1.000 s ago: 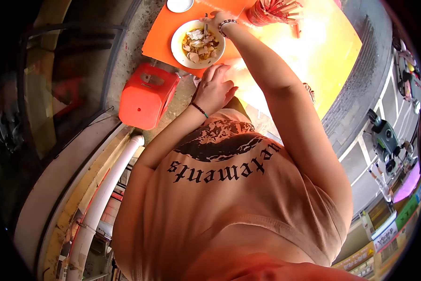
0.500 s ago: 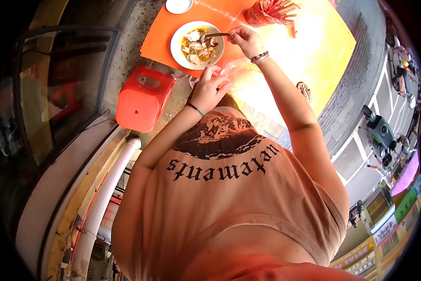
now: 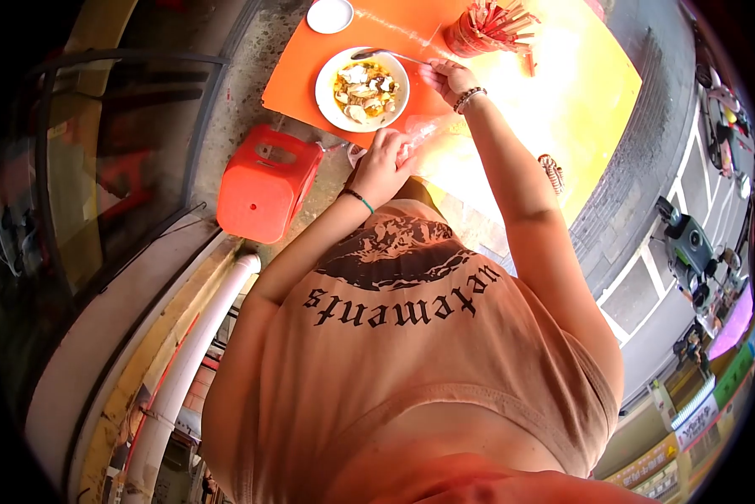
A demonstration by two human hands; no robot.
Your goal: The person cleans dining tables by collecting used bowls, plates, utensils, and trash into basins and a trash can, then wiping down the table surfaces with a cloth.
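Observation:
A metal spoon is held by its handle end in my right hand, fingers closed round it. Its bowl end hovers over the far rim of a white bowl. Inside the bowl lie pale pieces of food in yellowish-brown broth. My left hand rests at the near table edge, just below the bowl's rim. Its fingers are loosely bent, with nothing visible in them; I cannot tell whether they touch the bowl. Clear plastic film lies beside these fingers.
The orange table bears a small white dish and a container of red-wrapped sticks. A brown patterned item is at its right side. A red plastic stool stands at left. Scooters are along the street.
The spoon has come up out of the food to the bowl's far rim, and my right hand has shifted slightly right and nearer me. My left fingers have drawn closer together.

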